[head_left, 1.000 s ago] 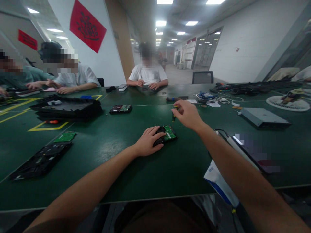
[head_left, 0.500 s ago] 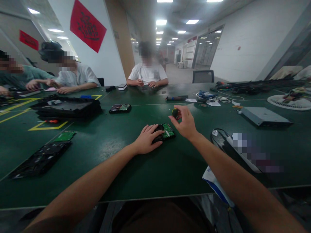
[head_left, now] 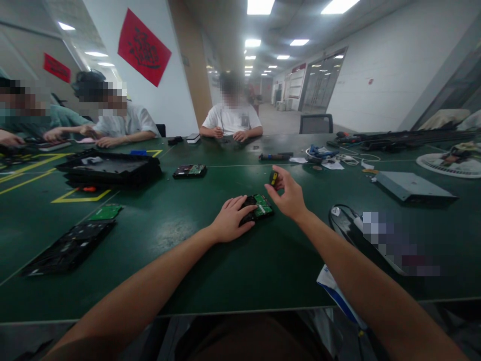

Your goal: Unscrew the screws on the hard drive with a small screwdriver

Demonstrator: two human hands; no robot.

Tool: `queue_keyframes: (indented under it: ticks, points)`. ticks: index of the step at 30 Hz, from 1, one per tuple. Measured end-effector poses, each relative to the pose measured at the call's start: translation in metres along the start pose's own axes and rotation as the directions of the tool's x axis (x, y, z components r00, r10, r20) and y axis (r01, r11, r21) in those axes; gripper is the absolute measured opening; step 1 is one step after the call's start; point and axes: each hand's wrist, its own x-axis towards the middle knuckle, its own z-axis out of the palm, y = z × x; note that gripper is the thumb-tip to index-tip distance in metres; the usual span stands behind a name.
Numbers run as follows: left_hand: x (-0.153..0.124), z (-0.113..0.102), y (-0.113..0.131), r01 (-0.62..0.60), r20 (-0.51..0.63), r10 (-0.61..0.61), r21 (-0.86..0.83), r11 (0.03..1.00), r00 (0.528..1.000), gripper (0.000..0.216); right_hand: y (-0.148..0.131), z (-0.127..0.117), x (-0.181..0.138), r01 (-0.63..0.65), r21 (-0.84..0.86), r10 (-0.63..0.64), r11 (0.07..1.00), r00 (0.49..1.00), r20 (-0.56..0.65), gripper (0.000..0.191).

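Centrally in the head view, the left hand (head_left: 233, 218) lies palm-down on the near-left end of the drive (head_left: 260, 206), fingers extended rather than curled round it. The drive rests flat on the table (head_left: 263, 265), about midway between the near and far edges, green circuit board up. The right hand (head_left: 290, 198) hovers just beyond the drive, fingertips pinched on a short screwdriver (head_left: 274, 178) with a black-and-yellow handle, tip down.

Handling, as judged: the drive is dense and rigid, and its exposed board is fragile. Take hold by the metal sides, not the board. The screwdriver is light and stiff.

The table is dark green and matt, with yellow tape toward the left edge. A second drive (head_left: 190, 171) and stacked black trays (head_left: 108, 170) lie farther left. Other people sit along the far and left edges. The room is white-walled and lit from the ceiling.
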Motion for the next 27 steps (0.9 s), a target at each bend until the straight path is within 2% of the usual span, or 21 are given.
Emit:
queue_keyframes:
  ticks: [10,16,22,27]
  points:
    - [0.0003,0.0012,-0.0011,-0.009,-0.001,0.009,-0.015,1.0,1.0,0.058,0.0053,0.0018,-0.001,-0.029,-0.019,0.027,0.999,0.997,-0.071,0.058]
    - [0.0002,0.0011,-0.0018,-0.005,-0.009,0.005,-0.021,1.0,1.0,0.06,0.0049,0.0023,-0.0031,-0.043,0.012,0.043,0.999,0.999,-0.007,0.064]
    - [-0.0001,-0.0006,-0.0017,-0.005,0.004,0.005,-0.018,1.0,1.0,0.061,0.0047,0.0016,-0.0036,-0.031,-0.022,0.03,0.999,0.999,-0.027,0.067]
    - [-0.0001,-0.0011,-0.0013,-0.005,0.001,0.006,-0.021,1.0,1.0,0.06,0.0046,0.001,-0.003,-0.043,-0.015,0.043,0.999,0.999,0.002,0.066]
